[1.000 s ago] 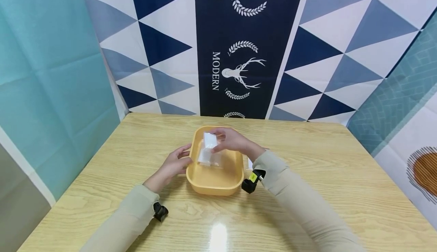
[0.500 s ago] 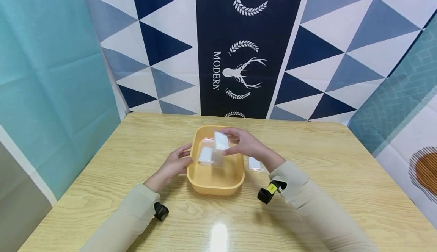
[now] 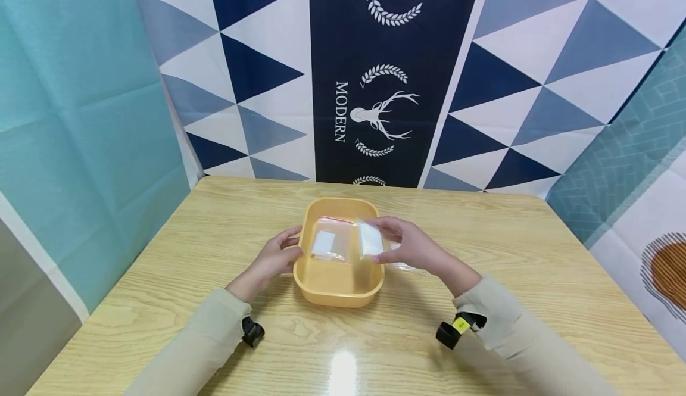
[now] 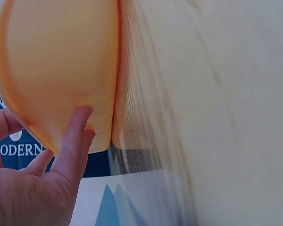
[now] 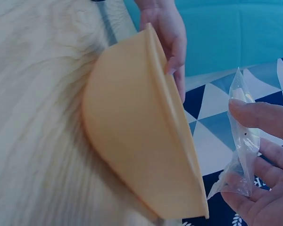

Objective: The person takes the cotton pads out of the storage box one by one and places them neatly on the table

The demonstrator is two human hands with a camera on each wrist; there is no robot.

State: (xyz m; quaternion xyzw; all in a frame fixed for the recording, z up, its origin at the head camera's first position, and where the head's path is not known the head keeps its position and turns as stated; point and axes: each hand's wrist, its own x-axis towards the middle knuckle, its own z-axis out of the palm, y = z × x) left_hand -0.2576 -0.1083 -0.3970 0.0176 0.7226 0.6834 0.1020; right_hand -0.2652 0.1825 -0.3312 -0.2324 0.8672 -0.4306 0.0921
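An orange plastic bin (image 3: 337, 289) stands on the table. My left hand (image 3: 276, 258) holds its left side; in the left wrist view, fingers (image 4: 74, 141) lie against the outer wall, and the right wrist view shows a digit over the rim. My right hand (image 3: 409, 244) pinches a clear plastic bag (image 3: 371, 240) with a white piece inside, above the bin's right rim. In the right wrist view the thumb presses this bag (image 5: 245, 136) against the fingers. Another clear bag (image 3: 324, 244) with a white piece and a red line along its top lies in the bin.
On the wooden table (image 3: 225, 205), right of the bin, lies another clear bag (image 3: 404, 266), partly hidden by my right hand. A patterned cloth (image 3: 370, 86) hangs behind the table, and a teal cloth (image 3: 80, 116) hangs on the left.
My right hand has moved right with the bag, from over the bin's middle to its right rim. The bag left in the bin is now uncovered. My left hand has stayed put.
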